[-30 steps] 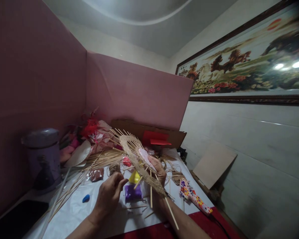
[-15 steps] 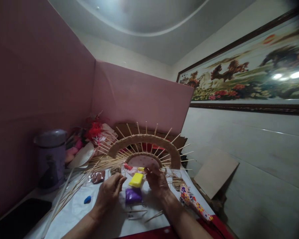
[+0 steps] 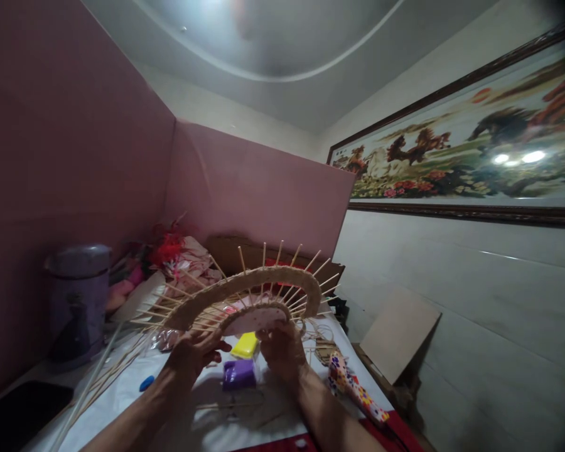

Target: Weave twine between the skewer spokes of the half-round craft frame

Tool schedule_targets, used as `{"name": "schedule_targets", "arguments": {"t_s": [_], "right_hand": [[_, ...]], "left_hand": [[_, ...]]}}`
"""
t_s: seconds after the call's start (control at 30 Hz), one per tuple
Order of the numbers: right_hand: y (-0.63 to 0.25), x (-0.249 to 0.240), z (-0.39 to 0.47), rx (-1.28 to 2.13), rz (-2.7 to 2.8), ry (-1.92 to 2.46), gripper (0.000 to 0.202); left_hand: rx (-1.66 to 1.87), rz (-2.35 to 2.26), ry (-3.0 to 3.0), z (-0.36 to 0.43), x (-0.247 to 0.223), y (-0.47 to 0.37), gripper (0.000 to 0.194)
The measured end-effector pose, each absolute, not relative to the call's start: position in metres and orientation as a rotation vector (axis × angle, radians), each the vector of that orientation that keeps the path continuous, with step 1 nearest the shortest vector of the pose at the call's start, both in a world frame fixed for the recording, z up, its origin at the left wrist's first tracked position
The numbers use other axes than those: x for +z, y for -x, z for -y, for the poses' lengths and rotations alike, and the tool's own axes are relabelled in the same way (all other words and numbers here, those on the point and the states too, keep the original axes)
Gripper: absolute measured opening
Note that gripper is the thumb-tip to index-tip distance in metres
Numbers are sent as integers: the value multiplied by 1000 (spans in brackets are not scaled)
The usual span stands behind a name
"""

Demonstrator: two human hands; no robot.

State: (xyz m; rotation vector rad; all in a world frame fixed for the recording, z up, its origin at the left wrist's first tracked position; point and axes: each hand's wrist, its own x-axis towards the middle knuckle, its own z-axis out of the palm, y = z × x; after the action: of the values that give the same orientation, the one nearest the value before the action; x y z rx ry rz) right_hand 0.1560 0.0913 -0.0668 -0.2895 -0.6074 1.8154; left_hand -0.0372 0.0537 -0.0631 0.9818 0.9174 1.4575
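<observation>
An arched woven frame (image 3: 254,281) with thin wooden sticks radiating through it stands tilted above the table, its left side lower and closer to me. A pink half-disc (image 3: 254,319) with a braided edge forms its inner part. My right hand (image 3: 282,351) is closed on the lower edge of this half-disc, fingertips partly hidden. At the lower left, my left hand (image 3: 193,355) holds the frame near the stick ends, fingers bent and slightly apart. Between the hands lie a yellow packet (image 3: 245,345) and a purple packet (image 3: 239,374) of soft material.
A blue lump (image 3: 147,383) rests on the white table cover at left, beside long thin sticks. A lilac bin (image 3: 78,301) and a dark flat object (image 3: 26,408) are further left. A flower-patterned item (image 3: 358,390) lies right. Pink panels (image 3: 258,182) stand behind.
The frame has tilted, its left side coming down and towards me. Both hands have come onto it; before, they were in front of it with fingers pinched. The camera view has shifted slightly.
</observation>
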Motion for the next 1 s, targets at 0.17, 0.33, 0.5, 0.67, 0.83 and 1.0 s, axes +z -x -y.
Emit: {"name": "schedule_targets", "arguments": {"t_s": [0.17, 0.33, 0.5, 0.67, 0.83, 1.0], "right_hand": [[-156, -73, -95, 1849, 641, 260, 7], [-157, -75, -98, 1881, 626, 236, 11], [-156, -72, -97, 1851, 636, 196, 8], [-156, -68, -93, 1890, 625, 253, 9], [-159, -69, -95, 1900, 662, 225, 11], [-161, -70, -97, 1890, 699, 288, 13]], "left_hand": [[1412, -965, -1167, -43, -62, 37, 38], [1399, -1013, -1229, -40, -62, 34, 42], [1377, -1045, -1289, -36, -60, 33, 42], [1341, -1074, -1362, -34, -63, 37, 32], [1323, -1102, -1392, -29, -57, 37, 26], [1309, -1058, -1453, -27, -44, 36, 18]]}}
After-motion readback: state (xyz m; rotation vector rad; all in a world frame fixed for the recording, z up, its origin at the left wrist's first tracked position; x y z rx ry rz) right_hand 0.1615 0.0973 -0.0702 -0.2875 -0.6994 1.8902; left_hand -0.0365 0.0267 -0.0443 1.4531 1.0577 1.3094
